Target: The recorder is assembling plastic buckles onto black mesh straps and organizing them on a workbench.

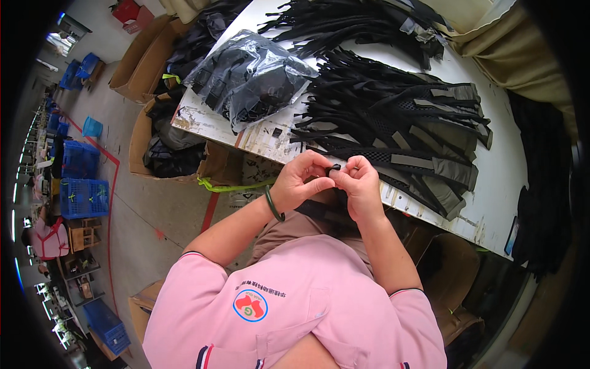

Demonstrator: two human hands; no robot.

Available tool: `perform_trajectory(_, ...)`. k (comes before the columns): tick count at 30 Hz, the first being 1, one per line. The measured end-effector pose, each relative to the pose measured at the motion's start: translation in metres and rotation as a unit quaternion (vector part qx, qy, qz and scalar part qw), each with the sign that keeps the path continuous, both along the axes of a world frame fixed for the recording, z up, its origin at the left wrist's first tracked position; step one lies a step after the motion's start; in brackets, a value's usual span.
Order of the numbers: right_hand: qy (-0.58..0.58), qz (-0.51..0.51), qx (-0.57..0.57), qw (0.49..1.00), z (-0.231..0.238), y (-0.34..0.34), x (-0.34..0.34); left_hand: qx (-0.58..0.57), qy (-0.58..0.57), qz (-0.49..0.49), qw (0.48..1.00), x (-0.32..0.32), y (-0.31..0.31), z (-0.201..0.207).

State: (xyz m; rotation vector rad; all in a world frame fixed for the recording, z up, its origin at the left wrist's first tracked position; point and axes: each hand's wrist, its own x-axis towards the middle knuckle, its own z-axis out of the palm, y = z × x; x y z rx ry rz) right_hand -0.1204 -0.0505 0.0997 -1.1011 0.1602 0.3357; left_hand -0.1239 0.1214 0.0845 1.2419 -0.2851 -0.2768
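At the table's near edge, my left hand [302, 180] and my right hand [361, 186] meet and pinch a small black piece [333, 168] between their fingertips. It looks like a strap end or a small plastic fitting; the fingers cover most of it. Just beyond my hands lies a pile of black straps [393, 123] with grey fabric ends and mesh parts. A clear plastic bag [249, 77] holding dark pieces rests to the left of that pile. A dark green bangle [274, 204] circles my left wrist.
More black straps [356, 24] cover the far side of the white table [501, 166], whose edge is worn. Cardboard boxes [138, 144] with dark material stand at its left. Blue crates [84, 198] line the floor further left. A tan curtain [516, 55] hangs at the right.
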Motion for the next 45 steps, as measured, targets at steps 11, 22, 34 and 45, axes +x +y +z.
perform_trajectory(11,-0.041,0.121,-0.127,0.984,0.008,-0.011,0.006,0.135,-0.183,0.001,0.974,0.001,0.007,-0.013)
perform_trajectory(22,-0.399,0.009,-0.575,0.714,-0.002,-0.044,0.048,0.229,0.172,0.014,0.958,-0.048,0.074,-0.04)
perform_trajectory(34,-0.518,0.151,-0.627,0.562,-0.048,0.01,0.064,0.526,-0.271,0.215,0.777,0.121,0.089,-0.017)
perform_trajectory(45,-0.479,0.153,-0.578,0.642,-0.047,0.014,0.074,0.604,-0.143,0.095,0.778,0.153,0.092,-0.017)
